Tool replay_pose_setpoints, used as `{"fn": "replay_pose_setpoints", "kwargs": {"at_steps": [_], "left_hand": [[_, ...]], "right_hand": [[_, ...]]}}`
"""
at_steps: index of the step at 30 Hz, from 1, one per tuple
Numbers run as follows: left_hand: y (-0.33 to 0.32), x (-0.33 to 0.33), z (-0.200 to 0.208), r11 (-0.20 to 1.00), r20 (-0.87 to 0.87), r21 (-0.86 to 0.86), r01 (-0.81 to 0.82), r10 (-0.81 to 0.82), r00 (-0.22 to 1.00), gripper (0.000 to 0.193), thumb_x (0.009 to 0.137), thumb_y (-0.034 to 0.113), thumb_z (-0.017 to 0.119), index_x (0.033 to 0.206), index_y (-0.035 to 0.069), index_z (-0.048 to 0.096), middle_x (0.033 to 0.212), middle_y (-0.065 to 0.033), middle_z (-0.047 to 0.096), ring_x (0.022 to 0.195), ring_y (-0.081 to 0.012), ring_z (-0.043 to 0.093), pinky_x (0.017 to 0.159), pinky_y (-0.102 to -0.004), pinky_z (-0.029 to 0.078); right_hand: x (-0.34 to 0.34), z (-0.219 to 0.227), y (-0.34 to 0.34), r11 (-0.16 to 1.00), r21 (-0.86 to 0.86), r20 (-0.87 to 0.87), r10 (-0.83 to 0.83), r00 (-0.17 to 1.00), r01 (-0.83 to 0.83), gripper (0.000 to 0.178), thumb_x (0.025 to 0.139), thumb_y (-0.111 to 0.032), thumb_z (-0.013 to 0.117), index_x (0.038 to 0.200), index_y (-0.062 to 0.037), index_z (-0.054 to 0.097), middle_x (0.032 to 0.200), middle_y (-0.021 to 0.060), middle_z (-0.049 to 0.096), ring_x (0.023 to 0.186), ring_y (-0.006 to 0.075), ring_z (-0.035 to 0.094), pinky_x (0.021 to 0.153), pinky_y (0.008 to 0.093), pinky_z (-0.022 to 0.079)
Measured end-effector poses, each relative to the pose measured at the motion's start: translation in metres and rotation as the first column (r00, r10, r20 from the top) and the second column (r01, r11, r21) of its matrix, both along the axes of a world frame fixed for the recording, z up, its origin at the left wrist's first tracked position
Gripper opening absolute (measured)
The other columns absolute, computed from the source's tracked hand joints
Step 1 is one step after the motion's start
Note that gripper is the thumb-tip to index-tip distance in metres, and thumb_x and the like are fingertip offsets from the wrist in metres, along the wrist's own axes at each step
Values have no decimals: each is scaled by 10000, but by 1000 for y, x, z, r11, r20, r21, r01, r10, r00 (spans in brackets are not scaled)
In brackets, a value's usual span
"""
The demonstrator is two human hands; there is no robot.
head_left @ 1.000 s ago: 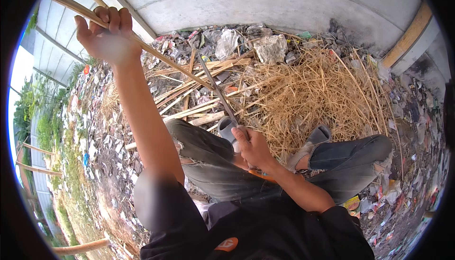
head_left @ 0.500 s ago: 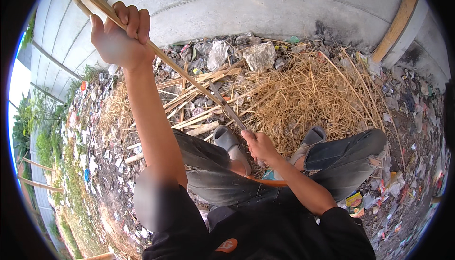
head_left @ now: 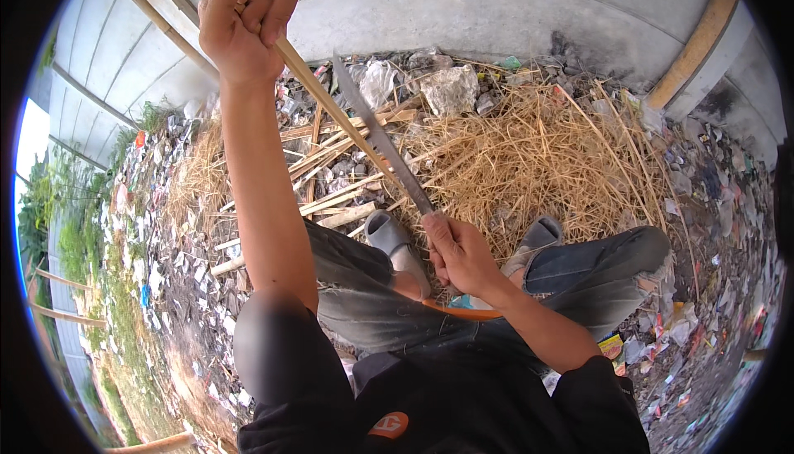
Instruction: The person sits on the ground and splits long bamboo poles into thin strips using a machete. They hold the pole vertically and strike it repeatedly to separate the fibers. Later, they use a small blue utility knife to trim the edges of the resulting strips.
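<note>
The left hand (head_left: 241, 28) grips a bamboo strip (head_left: 327, 102) at 11 o'clock while the right hand (head_left: 459, 251) clasps a long knife (head_left: 380, 136).

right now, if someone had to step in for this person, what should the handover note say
Left hand: raised, gripping the upper end of a bamboo strip that slants down toward the feet.
Right hand: closed on the handle of a long knife, blade lying along the strip.
Nearby: cut bamboo pieces on the ground by the grey sandals, dry straw pile ahead.
Done: several pieces already lie cut.
Left: the held strip looks unfinished, the blade partway along it.
</note>
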State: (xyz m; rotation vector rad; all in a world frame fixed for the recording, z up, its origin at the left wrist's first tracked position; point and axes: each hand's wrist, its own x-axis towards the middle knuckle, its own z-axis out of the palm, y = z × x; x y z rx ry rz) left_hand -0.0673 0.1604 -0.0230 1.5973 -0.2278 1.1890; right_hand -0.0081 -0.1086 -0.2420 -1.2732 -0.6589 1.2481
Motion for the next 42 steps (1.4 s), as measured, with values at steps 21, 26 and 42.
{"fn": "replay_pose_setpoints", "kwargs": {"at_steps": [21, 26, 42], "left_hand": [[18, -5, 0, 931, -8, -3, 366, -366, 931, 280, 1020, 203, 449, 752, 150, 389, 536, 64, 315, 430, -65, 293, 445, -216, 238], [26, -10, -2, 889, -17, -54, 454, -455, 890, 262, 1020, 217, 465, 772, 153, 405, 539, 70, 321, 435, -61, 302, 470, -211, 260], [34, -15, -1, 893, -38, -65, 446, -449, 893, 257, 1010, 208, 479, 772, 145, 405, 548, 75, 325, 447, -60, 296, 488, -219, 248]], "right_hand": [[13, -32, -36, 956, -274, -251, -177, 952, 106, 482, 1041, -463, 547, 763, -75, 485, 618, -12, 486, 436, 70, 454, 419, 275, 421], [54, 87, -33, 888, 311, -216, -280, 935, 338, 580, 1028, -637, 406, 839, -93, 475, 587, -19, 425, 417, 70, 413, 417, 264, 404], [45, 92, -59, 877, 270, -167, -364, 916, 397, 692, 961, -768, 372, 903, -84, 460, 603, 15, 436, 416, 109, 406, 433, 316, 425]]}}
